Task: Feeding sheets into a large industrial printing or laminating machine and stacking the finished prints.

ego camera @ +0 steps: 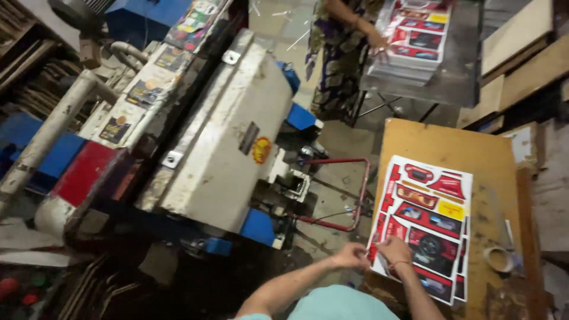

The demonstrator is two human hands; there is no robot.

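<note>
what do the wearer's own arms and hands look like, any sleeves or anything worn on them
Both forearms are bare, with no gloves on either hand. The left hand shows no ring or band that can be made out. The right hand has a thin band at the wrist, its colour too blurred to tell. A pale teal garment covers the body at the bottom edge; any sleeve ends above the forearms.

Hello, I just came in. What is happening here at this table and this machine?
A person's left hand and right hand meet at the near left edge of a stack of red printed sheets lying on a wooden table; whether they grip it is unclear. A roll of tape sits to the right. A large pale machine stands on the left. Farther back, another person's hand rests on a similar stack.
</note>
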